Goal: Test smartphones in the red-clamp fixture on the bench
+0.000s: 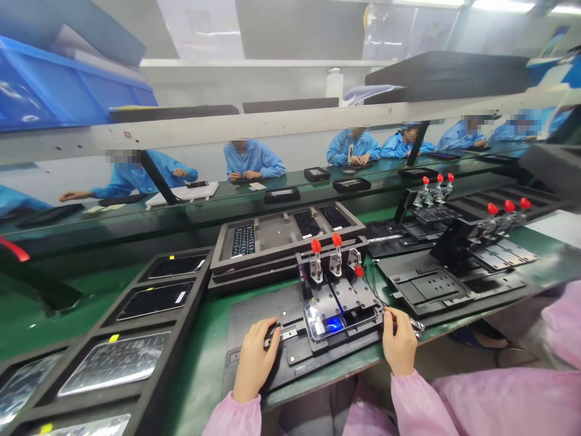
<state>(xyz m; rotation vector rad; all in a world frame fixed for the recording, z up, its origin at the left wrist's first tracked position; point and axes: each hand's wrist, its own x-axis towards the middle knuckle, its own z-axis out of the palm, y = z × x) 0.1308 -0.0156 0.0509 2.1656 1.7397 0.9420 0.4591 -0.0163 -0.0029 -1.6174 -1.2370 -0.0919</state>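
Note:
A black clamping fixture [297, 357] sits on the bench in front of me, with a flat glass-fronted screen [313, 324] in it, partly lit blue, under metal pressing plates [356, 295]. Three toggle clamps stand above: two red-tipped handles [336, 240] point up, and the right red tip [358, 271] hangs low. My left hand [255, 357] is closed around a small black knob [271, 332] at the left end of the fixture's slide. At the fixture's right edge, my right hand [400, 342] has curled fingers; a shiny metal piece [417, 327] shows beside them, and their contents are hidden.
A black foam tray [193, 303] with several screens lies left. Stacked foam trays [284, 257] stand behind the fixture, holding panels. More clamp fixtures [431, 290] occupy the right. Co-workers in blue sit across the bench beyond a rail [272, 124]; a pink sleeve [563, 321] is at far right.

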